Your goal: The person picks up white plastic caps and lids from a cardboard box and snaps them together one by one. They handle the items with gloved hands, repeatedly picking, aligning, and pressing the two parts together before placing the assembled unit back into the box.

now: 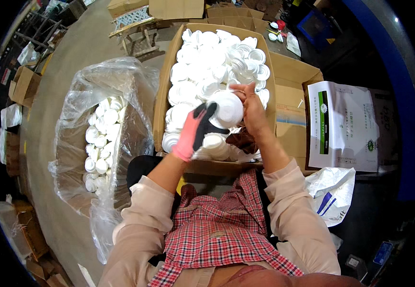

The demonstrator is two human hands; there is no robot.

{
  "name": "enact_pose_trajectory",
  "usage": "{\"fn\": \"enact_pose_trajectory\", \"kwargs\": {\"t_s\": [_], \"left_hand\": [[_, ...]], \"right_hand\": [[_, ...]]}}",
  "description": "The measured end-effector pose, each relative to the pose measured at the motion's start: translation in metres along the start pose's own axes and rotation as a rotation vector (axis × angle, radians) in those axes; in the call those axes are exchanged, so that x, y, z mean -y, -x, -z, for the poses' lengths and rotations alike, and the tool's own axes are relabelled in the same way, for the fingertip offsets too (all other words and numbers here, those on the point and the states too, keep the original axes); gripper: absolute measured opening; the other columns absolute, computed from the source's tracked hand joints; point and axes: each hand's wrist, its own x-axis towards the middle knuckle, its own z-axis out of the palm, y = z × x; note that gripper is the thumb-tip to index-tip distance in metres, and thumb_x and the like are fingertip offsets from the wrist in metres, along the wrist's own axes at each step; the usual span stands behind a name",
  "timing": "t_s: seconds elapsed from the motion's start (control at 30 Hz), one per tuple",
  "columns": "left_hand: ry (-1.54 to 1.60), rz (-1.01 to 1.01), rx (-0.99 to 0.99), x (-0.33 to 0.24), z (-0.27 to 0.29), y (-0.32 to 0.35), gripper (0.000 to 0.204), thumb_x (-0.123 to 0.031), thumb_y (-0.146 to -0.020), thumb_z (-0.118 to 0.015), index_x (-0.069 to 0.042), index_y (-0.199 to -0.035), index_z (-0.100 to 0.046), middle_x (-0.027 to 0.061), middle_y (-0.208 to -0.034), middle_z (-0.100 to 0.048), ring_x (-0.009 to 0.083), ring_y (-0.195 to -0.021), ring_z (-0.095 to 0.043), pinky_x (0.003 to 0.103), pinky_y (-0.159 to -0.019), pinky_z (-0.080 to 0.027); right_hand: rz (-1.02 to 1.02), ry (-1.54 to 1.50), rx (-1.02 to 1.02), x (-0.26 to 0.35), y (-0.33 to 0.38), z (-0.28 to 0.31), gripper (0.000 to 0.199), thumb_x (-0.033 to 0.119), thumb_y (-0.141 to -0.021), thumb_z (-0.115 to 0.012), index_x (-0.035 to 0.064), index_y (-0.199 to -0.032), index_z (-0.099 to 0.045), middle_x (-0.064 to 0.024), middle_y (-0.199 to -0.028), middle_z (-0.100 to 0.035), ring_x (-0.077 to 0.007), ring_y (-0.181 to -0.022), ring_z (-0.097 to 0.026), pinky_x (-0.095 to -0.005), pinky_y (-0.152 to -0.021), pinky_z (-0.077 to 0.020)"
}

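2 hands over the big carton (212, 168), and I've got them on my distant feed: the left hand (198, 127), in its pink-and-black glove, has its fingers clamped on 1 white round piece (229, 109), held above the carton's white heap (193, 71). The right hand (254, 108) is at that piece's right edge, fingers bent; whether they grip too, I can't tell. There's a dark brown item (242, 142) by the carton's near side. Left of the carton, a clear plastic bag (140, 76) holds similar white pieces (103, 125)!
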Motion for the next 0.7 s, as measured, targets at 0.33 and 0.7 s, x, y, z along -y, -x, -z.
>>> {"fn": "enact_pose_trajectory", "kwargs": {"t_s": [0.33, 0.7], "left_hand": [[0.385, 0.109, 0.128, -0.007, 0.033, -0.004, 0.057, -0.042, -0.097, -0.046, -0.001, -0.136, -0.039, 0.0183, -0.129, -0.053, 0.0357, -0.110, -0.058, 0.051, -0.083, -0.056], [0.218, 0.037, 0.058, -0.022, 0.034, 0.012, 0.041, -0.028, -0.096, -0.052, 0.000, -0.125, -0.052, 0.0097, -0.119, -0.060, 0.0196, -0.107, -0.060, 0.032, -0.089, -0.051]], "right_hand": [[0.007, 0.008, 0.404, 0.015, 0.011, 0.003, 0.048, 0.030, -0.098, -0.051, -0.0002, -0.135, -0.044, -0.0109, -0.124, -0.056, -0.0191, -0.109, -0.057, -0.0348, -0.094, -0.0460], [0.528, 0.723, 0.375, 0.015, 0.026, -0.029, 0.079, 0.023, -0.067, -0.083, 0.0082, -0.134, -0.045, -0.0125, -0.127, -0.049, -0.0250, -0.111, -0.053, -0.0340, -0.088, -0.0483]]}}
